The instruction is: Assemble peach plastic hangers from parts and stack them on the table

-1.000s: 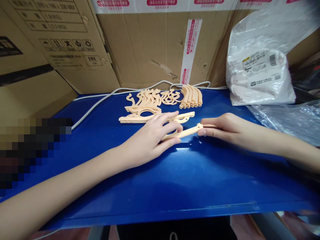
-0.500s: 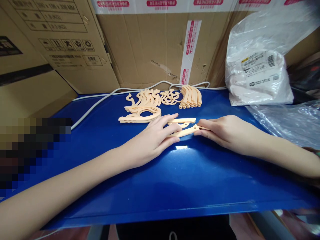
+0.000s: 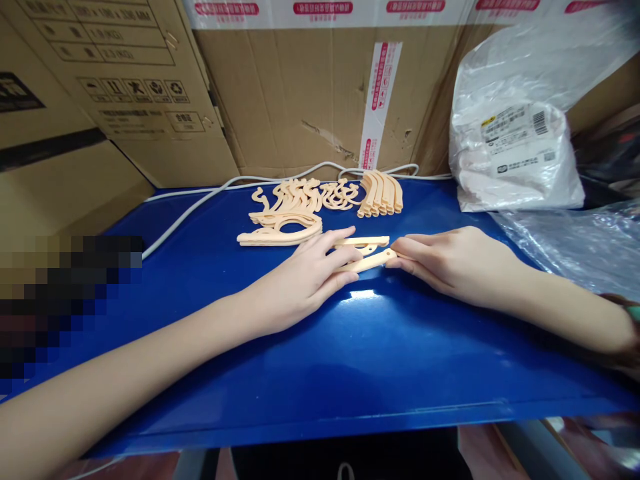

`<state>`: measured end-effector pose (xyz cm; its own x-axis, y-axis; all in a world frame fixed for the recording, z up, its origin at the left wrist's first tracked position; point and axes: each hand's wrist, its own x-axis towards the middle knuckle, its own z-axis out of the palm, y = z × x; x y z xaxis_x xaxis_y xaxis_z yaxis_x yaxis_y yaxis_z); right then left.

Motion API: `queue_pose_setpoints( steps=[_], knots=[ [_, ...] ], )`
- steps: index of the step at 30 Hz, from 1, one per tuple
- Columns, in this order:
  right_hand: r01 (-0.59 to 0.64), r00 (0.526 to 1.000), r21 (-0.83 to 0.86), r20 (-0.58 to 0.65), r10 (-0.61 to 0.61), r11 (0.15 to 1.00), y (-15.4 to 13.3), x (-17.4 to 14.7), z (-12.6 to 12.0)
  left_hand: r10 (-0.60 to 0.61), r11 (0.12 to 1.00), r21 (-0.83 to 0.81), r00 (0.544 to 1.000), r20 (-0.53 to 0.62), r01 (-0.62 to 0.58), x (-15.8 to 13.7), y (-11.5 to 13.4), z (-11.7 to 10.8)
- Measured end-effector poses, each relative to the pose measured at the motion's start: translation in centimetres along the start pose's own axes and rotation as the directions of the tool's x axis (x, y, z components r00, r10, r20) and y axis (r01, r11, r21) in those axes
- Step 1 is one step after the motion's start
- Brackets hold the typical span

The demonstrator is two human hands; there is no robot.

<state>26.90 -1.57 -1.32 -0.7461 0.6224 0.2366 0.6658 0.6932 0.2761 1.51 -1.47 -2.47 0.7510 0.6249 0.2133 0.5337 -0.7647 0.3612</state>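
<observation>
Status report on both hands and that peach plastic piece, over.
Left hand and right hand both pinch the peach plastic arm on the blue table. Stacked peach parts just behind. Nothing between.

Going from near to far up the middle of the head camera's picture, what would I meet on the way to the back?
Blue table top → left hand → peach plastic piece pinched between both hands → stacked peach hanger parts → white cable → cardboard box.
</observation>
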Motion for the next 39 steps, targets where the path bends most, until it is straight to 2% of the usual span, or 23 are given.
queue_pose_setpoints(
  steps=[7, 12, 21, 30, 39],
  knots=[
    [0.044, 0.995, -0.099, -0.087, -0.053, 0.994, -0.14, -0.01, -0.35, -0.017, 1.000, -0.014, 1.000, 0.014, 0.017, -0.15, 0.11, -0.09],
    [0.043, 0.996, -0.105, -0.068, -0.050, 0.994, -0.25, -0.01, -0.66, -0.024, 0.999, -0.027, 0.999, 0.024, 0.024, -0.09, 0.22, -0.16],
    [0.019, 0.997, -0.007, -0.070, -0.019, 1.000, -0.24, -0.07, -0.73, -0.010, 1.000, -0.003, 0.999, 0.040, 0.010, -0.07, 0.19, -0.15],
    [-0.016, 1.000, 0.160, 0.011, 0.015, 0.987, 0.06, -0.09, -0.79, 0.025, 0.999, 0.022, 0.999, 0.034, -0.026, -0.15, 0.12, -0.10],
    [-0.010, 1.000, 0.172, 0.001, 0.010, 0.985, 0.08, -0.12, -0.80, 0.039, 0.999, 0.027, 0.999, 0.033, -0.040, -0.21, -0.12, -0.15]
  ],
)
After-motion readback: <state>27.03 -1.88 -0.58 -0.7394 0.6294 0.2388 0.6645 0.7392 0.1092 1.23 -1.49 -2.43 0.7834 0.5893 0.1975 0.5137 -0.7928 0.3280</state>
